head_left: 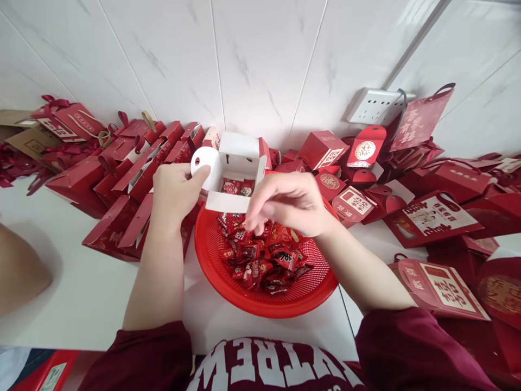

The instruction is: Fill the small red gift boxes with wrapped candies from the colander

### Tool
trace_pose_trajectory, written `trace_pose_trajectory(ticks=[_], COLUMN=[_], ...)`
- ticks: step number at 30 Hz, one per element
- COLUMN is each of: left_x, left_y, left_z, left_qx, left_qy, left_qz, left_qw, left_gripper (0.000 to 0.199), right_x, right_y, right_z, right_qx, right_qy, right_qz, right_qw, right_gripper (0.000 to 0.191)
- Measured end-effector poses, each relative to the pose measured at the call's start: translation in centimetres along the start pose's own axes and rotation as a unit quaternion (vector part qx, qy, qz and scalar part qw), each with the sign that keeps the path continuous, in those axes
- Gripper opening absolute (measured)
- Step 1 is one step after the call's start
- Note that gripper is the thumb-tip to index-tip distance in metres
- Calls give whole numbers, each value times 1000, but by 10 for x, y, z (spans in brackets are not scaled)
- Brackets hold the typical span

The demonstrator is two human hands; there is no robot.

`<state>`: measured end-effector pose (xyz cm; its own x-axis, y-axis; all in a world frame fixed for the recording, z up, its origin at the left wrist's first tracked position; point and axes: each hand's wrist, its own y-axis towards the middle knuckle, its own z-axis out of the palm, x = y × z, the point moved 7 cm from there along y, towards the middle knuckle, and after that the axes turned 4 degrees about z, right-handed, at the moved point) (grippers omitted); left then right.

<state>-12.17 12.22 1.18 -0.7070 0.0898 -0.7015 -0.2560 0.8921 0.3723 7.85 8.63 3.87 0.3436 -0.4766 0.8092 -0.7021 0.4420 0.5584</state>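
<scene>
My left hand [176, 191] grips a candy box [228, 202] by its rounded white flap, thumb on the inside. The box is open at the top, with a white interior, and a few red wrapped candies [233, 186] lie in it. My right hand [295, 202] hovers just right of the box, above the basket. Its fingers are curled down and closed together; whatever they hold, if anything, is hidden. Below both hands stands a round red plastic basket [266, 308] with many red wrapped candies [254, 266] inside.
Red gift boxes [134, 184] with ribbon handles stand in rows on the left. More red boxes [435, 217] are piled on the right. A white power strip [376, 107] leans at the tiled wall [260, 65]. Another person's arm [20, 271] reaches in at the left edge.
</scene>
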Motion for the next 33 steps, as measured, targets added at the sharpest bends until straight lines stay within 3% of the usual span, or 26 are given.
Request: trace_pose_trajectory(ticks=[2, 4, 7, 10, 14, 21, 33], left_x=[3, 6, 9, 11, 11, 12, 14], left_y=[1, 2, 3, 4, 3, 0, 0], left_z=[4, 9, 16, 22, 32, 44, 46], left_qx=[-19, -27, -16, 5, 39, 96, 117], left_qy=[-54, -92, -141, -197, -221, -199, -177], left_qz=[4, 0, -11, -23, -36, -38, -62], left_qw=[998, 995, 990, 980, 974, 975, 975], left_gripper=[32, 33, 33, 31, 31, 33, 30], right_x=[-20, -47, -97, -137, -164, -172, -172], right_y=[-2, -7, -16, -21, -17, -15, -12], right_z=[24, 45, 62, 62, 45, 38, 43], right_qx=[123, 216, 270, 263, 243, 228, 171], right_qy=[-12, -114, -325, -365, -375, -380, -370], right_qz=[74, 129, 185, 224, 255, 308, 350], right_qw=[990, 961, 887, 865, 858, 842, 843], right_gripper=[17, 20, 22, 20, 24, 31, 39])
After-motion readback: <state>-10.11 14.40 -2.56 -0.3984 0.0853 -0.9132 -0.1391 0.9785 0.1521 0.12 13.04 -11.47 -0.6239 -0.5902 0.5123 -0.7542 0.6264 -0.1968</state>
